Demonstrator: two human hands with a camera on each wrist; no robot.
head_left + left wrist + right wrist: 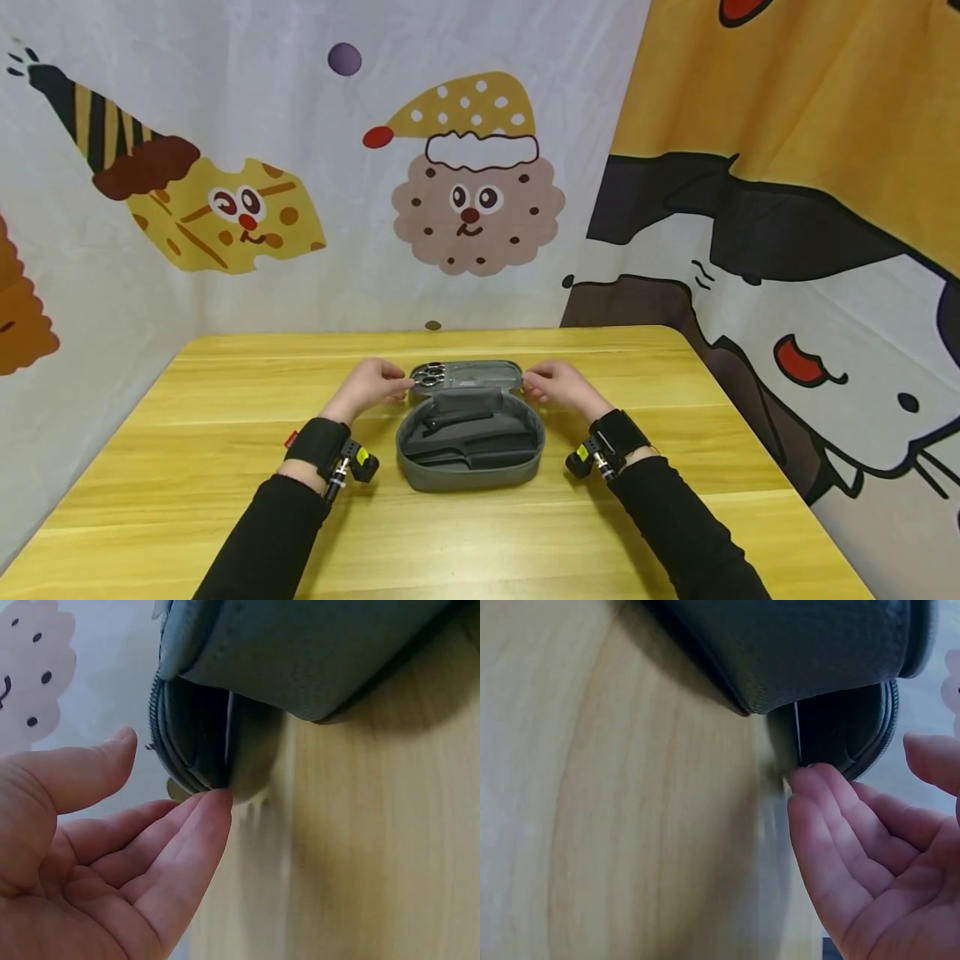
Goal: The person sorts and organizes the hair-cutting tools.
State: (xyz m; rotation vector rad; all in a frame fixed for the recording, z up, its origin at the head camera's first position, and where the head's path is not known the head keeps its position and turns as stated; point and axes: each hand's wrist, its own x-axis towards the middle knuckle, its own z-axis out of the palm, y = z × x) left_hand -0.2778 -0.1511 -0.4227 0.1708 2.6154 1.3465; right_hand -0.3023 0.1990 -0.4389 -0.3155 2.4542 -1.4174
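A grey zippered case [468,478] lies open on the table, its lid [487,375] folded back on the far side. Metal scissors [429,375] sit at the left of the lid. Inside the base are a slim black tool [457,420] and larger dark pieces [498,448], whose kind I cannot make out. My left hand [372,385] touches the lid's left edge with nearly straight fingertips [214,806], the thumb standing apart. On the opposite side, the fingertips [810,784] of my right hand [561,387] touch the lid's right edge, thumb also apart.
The wooden table [225,467] extends around the case on all sides. Behind it hangs a printed curtain [300,300] with cartoon figures, which continues along both sides. Each wrist wears a black band [318,446] with a small camera.
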